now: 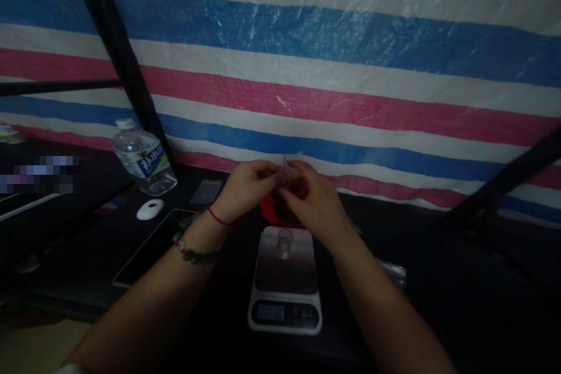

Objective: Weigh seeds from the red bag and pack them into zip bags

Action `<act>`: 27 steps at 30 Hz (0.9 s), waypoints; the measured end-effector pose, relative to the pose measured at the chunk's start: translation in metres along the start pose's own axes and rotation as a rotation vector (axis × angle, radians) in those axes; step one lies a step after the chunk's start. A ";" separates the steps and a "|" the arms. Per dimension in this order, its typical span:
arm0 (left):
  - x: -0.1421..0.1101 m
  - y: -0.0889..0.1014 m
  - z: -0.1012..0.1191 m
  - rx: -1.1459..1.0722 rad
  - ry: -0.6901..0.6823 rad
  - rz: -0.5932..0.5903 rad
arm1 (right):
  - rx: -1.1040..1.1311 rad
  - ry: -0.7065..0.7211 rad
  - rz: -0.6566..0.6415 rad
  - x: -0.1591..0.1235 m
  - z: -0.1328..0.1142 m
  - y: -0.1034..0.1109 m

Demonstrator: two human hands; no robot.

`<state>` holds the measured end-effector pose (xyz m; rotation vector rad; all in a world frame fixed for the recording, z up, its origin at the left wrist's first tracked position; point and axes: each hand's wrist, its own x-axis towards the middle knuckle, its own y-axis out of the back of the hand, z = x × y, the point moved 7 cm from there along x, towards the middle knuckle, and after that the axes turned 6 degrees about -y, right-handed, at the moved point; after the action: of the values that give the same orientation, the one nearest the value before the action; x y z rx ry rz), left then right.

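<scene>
My left hand and my right hand meet above the far end of a kitchen scale. Between their fingertips they pinch a small clear zip bag, its upper part showing a pinkish line. Its contents cannot be made out. Under the hands lies a red bag or wrapper with something dark in it, partly covered by my right fingers. On the metal plate of the white digital scale stands a small clear cup. The scale's display is too dim to read.
A water bottle stands at the left, beside a white oval object. A dark tablet or phone lies near my left forearm. Flat clear bags and a clear packet lie on the black table. Behind hangs a striped tarp.
</scene>
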<state>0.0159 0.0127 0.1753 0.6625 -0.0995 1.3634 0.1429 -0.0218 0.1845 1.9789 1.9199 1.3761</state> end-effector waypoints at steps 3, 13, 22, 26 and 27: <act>0.021 -0.015 0.013 -0.031 -0.015 -0.066 | 0.047 -0.048 0.114 0.009 0.016 0.022; 0.032 -0.036 0.018 -0.158 -0.026 -0.209 | 0.125 -0.104 -0.135 0.016 0.023 0.030; 0.030 -0.034 0.011 -0.058 -0.043 -0.303 | 0.222 -0.128 -0.172 0.014 0.029 0.026; 0.029 -0.035 0.012 -0.054 -0.031 -0.354 | 0.189 -0.146 -0.228 0.014 0.026 0.024; 0.028 -0.035 0.012 -0.052 -0.032 -0.357 | 0.177 -0.143 -0.235 0.014 0.026 0.024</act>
<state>0.0581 0.0293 0.1845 0.6249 -0.0390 1.0038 0.1745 -0.0023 0.1903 1.7910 2.1864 1.0122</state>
